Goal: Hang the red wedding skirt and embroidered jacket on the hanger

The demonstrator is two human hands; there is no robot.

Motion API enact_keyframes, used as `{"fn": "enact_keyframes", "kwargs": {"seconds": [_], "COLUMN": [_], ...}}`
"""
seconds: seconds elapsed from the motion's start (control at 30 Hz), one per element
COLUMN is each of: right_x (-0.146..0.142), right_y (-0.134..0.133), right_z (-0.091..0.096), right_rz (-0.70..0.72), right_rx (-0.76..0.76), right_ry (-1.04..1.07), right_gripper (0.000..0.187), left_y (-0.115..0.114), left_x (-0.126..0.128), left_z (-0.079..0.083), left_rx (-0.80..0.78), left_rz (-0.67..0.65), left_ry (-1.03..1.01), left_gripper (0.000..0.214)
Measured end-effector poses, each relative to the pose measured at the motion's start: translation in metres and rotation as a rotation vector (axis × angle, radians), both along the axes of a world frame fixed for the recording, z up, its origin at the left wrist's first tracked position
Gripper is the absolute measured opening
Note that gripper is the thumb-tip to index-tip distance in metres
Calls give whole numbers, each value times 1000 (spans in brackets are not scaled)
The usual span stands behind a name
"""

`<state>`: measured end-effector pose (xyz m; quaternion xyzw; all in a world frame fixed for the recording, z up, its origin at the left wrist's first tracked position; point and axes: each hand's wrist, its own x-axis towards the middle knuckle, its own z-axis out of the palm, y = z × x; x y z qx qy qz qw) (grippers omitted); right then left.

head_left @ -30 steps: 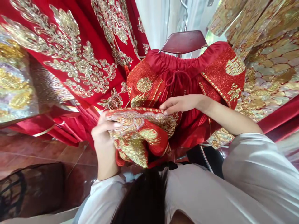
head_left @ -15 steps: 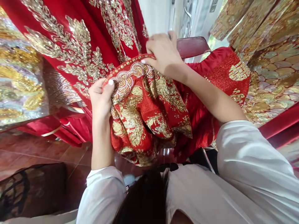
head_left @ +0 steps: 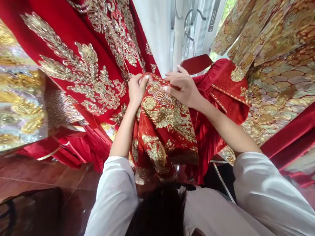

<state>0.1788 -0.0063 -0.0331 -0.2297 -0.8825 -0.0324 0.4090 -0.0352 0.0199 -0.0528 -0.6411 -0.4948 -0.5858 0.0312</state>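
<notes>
A red jacket [head_left: 169, 114], thick with gold embroidery and a band of beaded swirls along its upper edge, hangs in folds before me. My left hand [head_left: 136, 90] pinches that edge at its left end, thumb in front. Over the swirl band, my right hand [head_left: 184, 87] has its fingers apart, thumb and fingertips resting lightly against the cloth. A dark red hanger [head_left: 195, 64] with a metal hook sits at the jacket's shoulder, and a wide red sleeve [head_left: 228, 88] droops to the right. The inner side of the folds is hidden.
A red gown [head_left: 103, 29] with gold beadwork hangs at the left, near a sequined garment [head_left: 22, 91]. Gold scale-patterned clothing [head_left: 278, 82] hangs at the right. Below lies a reddish tiled floor [head_left: 49, 173], with a dark see-through item [head_left: 29, 209] at lower left.
My left hand has moved right and up along with the jacket's edge, closer to my right hand. My right hand's fingers have loosened and spread. More of the hanger and its hook shows.
</notes>
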Motion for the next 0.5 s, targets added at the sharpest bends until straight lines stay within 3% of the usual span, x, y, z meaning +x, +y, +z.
{"fn": "enact_keyframes", "kwargs": {"seconds": [0.1, 0.2, 0.33, 0.5], "right_x": [5, 11, 10, 6], "right_y": [-8, -13, -9, -3], "right_z": [-25, -51, -70, -67], "right_rz": [-66, -201, -300, -326], "right_rx": [33, 10, -1, -47], "right_ry": [170, 307, 376, 389], "right_gripper": [29, 31, 31, 36], "left_y": [26, 36, 38, 21], "left_x": [22, 41, 55, 52], "left_z": [33, 49, 39, 29], "left_rx": [-17, -123, -247, -368], "left_rz": [-168, -354, -446, -342], "left_ry": [17, 52, 8, -20], "left_gripper": [30, 26, 24, 34]}}
